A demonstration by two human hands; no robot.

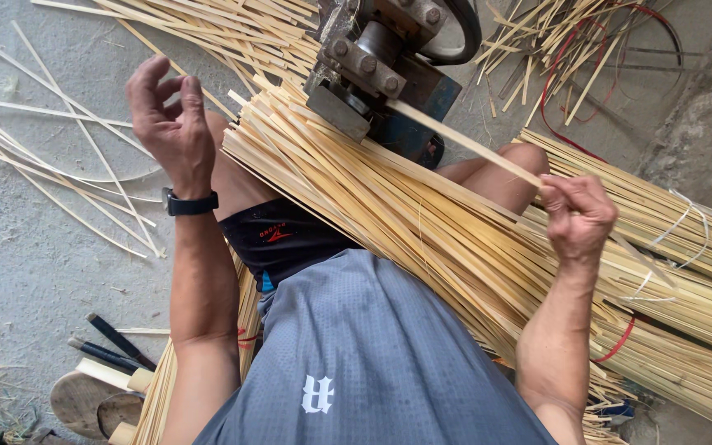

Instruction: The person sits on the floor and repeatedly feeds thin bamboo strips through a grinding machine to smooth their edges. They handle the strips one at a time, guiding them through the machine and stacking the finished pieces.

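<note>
Head view looked down on a grey concrete floor (35, 272) that filled the frame, with loose thin strips scattered toward nine and ten o'clock. Across the person's lap lay a big bundle of pale bamboo strips (422, 222), running from the centre out toward four o'clock. At twelve o'clock stood a dark metal machine (381, 66) with bolts and a black wheel, touching the bundle's upper end. One long single strip (463, 142) reached from the machine toward three o'clock, where the right hand (577, 216) held its near end, fingers pinching it. The left hand (173, 124) hung above the floor at ten o'clock, touching nothing, fingers loosely curled and spread apart. A black wristwatch (189, 203) sat on that wrist. Dark-handled tools (113, 346) lay at seven o'clock.
</note>
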